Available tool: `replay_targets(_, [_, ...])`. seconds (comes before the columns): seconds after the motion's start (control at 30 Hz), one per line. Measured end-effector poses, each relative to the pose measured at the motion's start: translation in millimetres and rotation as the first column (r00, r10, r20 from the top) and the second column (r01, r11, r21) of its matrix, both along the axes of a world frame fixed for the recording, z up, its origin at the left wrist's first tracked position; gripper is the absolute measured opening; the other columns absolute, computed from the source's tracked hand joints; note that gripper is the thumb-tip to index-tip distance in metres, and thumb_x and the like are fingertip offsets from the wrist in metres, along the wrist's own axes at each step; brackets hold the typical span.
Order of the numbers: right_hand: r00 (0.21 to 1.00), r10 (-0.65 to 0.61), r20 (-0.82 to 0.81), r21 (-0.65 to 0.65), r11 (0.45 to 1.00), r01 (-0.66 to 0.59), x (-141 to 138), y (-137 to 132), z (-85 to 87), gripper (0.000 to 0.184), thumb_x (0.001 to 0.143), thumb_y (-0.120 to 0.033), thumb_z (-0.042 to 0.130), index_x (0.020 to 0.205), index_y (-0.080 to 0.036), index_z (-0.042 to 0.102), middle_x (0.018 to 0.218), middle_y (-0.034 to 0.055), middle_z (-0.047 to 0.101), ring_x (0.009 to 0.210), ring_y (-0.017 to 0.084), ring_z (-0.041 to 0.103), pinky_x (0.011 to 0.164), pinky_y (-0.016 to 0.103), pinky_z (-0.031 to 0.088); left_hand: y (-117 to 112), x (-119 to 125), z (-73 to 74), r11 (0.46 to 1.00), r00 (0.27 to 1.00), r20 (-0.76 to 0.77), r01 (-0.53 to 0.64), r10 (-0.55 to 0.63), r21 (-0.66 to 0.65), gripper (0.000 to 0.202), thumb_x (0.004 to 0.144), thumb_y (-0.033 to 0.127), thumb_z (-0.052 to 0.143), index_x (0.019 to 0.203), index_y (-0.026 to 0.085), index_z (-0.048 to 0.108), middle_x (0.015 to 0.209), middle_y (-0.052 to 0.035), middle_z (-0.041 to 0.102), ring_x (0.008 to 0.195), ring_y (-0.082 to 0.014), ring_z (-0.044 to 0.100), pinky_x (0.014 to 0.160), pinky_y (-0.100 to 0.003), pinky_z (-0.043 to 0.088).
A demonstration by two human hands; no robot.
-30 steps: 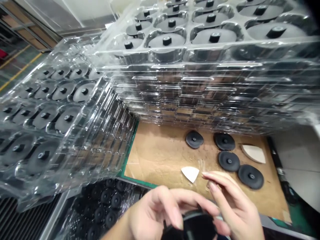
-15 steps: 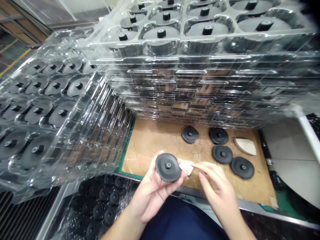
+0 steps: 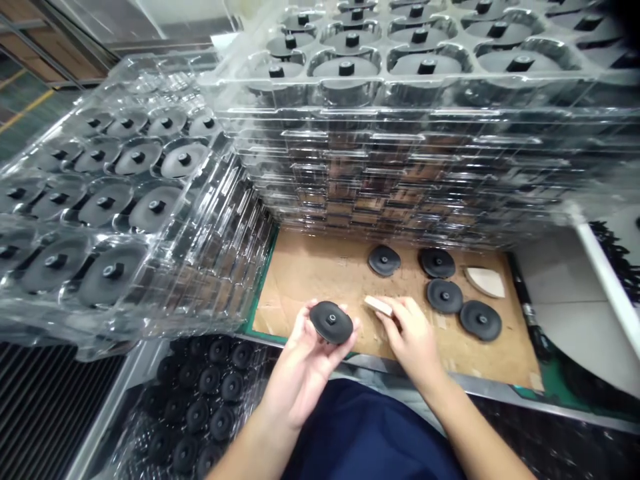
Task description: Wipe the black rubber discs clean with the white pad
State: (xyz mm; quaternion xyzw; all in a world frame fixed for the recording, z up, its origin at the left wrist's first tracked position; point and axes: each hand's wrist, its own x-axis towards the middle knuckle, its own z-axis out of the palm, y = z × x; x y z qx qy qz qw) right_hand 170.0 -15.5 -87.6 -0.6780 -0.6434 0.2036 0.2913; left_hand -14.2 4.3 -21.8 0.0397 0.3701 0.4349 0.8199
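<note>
Left hand point(image 3: 300, 373): palm up and curled, fingers and thumb clamped around the rim of a black round disc point(image 3: 331, 322), whose central stud faces up.

Right hand point(image 3: 413, 340): thumb and fingers together, pinching a cream wedge point(image 3: 379, 305) at the fingertips, near the held disc but not touching it.

Work surface: a cardboard sheet point(image 3: 310, 287) on a green mat point(image 3: 261, 307), under both hands.

On the cardboard, far right: four more black discs point(image 3: 445, 296), two of them almost touching, and a second cream wedge point(image 3: 485, 282).

Far side: stacked clear plastic trays point(image 3: 400, 160), with discs in their pockets.

Left: a tilted stack of clear trays point(image 3: 125, 200).

Near left: black discs in rows point(image 3: 210, 400), below the board's edge.

Writing: faint marks on the cardboard, too small to read.
</note>
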Motion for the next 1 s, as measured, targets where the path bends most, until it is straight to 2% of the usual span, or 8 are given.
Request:
replay_targets(0.23, [0.985,0.090,-0.146,-0.032,0.995,-0.096,-12.3,-15.9,20.6,0.023,0.090,-0.028,0.047,0.094,-0.019,0.068,0.085,0.0051,0.072,0.075,0.018,0.067,0.068,0.028,0.054,-1.8,-1.5,-1.6,1.000,0.998,-0.062,-0.018,0.017,-0.024,0.056,0.069,0.032,0.076,0.119,0.021,0.055,0.120,-0.0093,0.064,0.113,-0.0255,0.059,0.108,-0.043,0.037])
replay_targets(0.37, [0.976,0.051,-0.211,-0.001,0.999,-0.052,-18.3,-4.7,71.7,0.021,0.091,-0.026,0.048,0.105,-0.020,0.062,0.092,0.0031,0.069,0.069,0.013,0.063,0.062,0.023,0.052,-2.9,7.5,1.6,1.000,0.995,-0.097,0.016,-0.015,0.011,0.054,0.064,0.027,0.080,0.115,0.021,0.062,0.116,-0.0080,0.066,0.107,-0.0217,0.062,0.099,-0.034,0.046])
replay_targets(0.47, [0.931,0.183,-0.317,0.212,0.970,-0.119,-30.9,0.3,109.8,0.023,0.090,-0.016,0.047,0.110,-0.018,0.058,0.098,0.0051,0.067,0.087,0.014,0.063,0.078,0.025,0.052,-5.8,14.4,8.7,0.993,0.992,-0.079,0.102,-0.098,0.055,0.046,0.067,0.028,0.077,0.111,0.019,0.065,0.111,-0.0089,0.069,0.100,-0.0210,0.064,0.089,-0.030,0.052])
replay_targets(0.53, [0.894,0.292,-0.340,0.235,0.947,-0.220,-36.6,0.2,123.0,0.024,0.088,-0.011,0.047,0.108,-0.015,0.059,0.097,0.0062,0.067,0.089,0.014,0.062,0.079,0.024,0.051,-7.8,16.1,12.6,0.987,0.986,-0.096,0.144,-0.137,0.065,0.045,0.068,0.025,0.076,0.111,0.019,0.065,0.110,-0.0086,0.068,0.097,-0.0197,0.065,0.083,-0.025,0.053])
replay_targets(0.63, [0.881,0.348,-0.320,0.130,0.937,-0.324,-37.8,0.7,126.6,0.020,0.087,-0.009,0.048,0.100,-0.015,0.062,0.087,0.0042,0.066,0.078,0.012,0.063,0.071,0.021,0.051,-10.1,17.2,14.4,0.990,0.982,-0.150,0.126,-0.115,0.064,0.048,0.065,0.021,0.078,0.110,0.021,0.065,0.110,-0.0060,0.068,0.095,-0.0183,0.065,0.078,-0.021,0.054])
replay_targets(0.8, [0.910,0.283,-0.303,0.310,0.932,-0.186,-34.8,-2.6,126.0,0.025,0.090,-0.010,0.043,0.109,-0.009,0.060,0.093,0.0101,0.067,0.088,0.016,0.062,0.080,0.028,0.051,-9.3,19.7,18.3,0.983,0.979,-0.130,0.168,-0.157,0.079,0.043,0.064,0.022,0.079,0.105,0.019,0.067,0.101,-0.0068,0.071,0.096,-0.0206,0.065,0.087,-0.027,0.052])
replay_targets(0.93, [0.851,0.364,-0.380,0.183,0.931,-0.317,-27.6,-9.8,132.6,0.021,0.086,-0.007,0.049,0.101,-0.012,0.063,0.085,0.0046,0.067,0.076,0.011,0.062,0.070,0.020,0.051,-6.9,21.5,26.5,0.986,0.978,-0.142,0.163,-0.156,0.039,0.048,0.059,0.015,0.081,0.104,0.024,0.068,0.105,-0.0038,0.070,0.095,-0.0188,0.066,0.082,-0.024,0.053])
replay_targets(1.0, [0.885,0.300,-0.356,0.175,0.952,-0.253,-26.9,-8.0,133.6,0.021,0.086,-0.008,0.049,0.100,-0.012,0.064,0.087,0.0058,0.067,0.077,0.013,0.062,0.070,0.022,0.051,-6.8,25.2,29.5,0.983,0.973,-0.153,0.181,-0.174,0.035,0.046,0.059,0.015,0.081,0.103,0.022,0.068,0.097,-0.0031,0.072,0.088,-0.0165,0.066,0.076,-0.021,0.054])
